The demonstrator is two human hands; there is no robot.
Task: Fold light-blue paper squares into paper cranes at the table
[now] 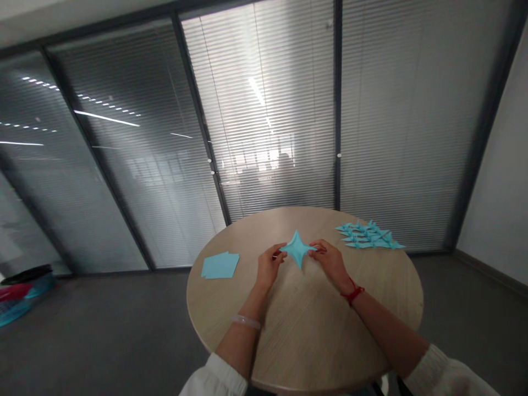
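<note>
A folded light-blue paper shape (297, 250) with four pointed corners is held up just above the table. My left hand (270, 264) pinches its left point between thumb and fingers. My right hand (325, 257) grips its right point the same way. Both hands hover over the middle of the round wooden table (305, 335). To the left lies a small stack of square blue paper sheets (220, 265). At the far right of the tabletop sits a group of several folded blue paper pieces (369, 236), out of reach of either hand's fingers.
Behind the table stand glass partitions with slatted blinds (268, 110). A heap of red, black and blue items (25, 291) rests on the grey floor at the far left. A white wall (499, 165) rises on the right.
</note>
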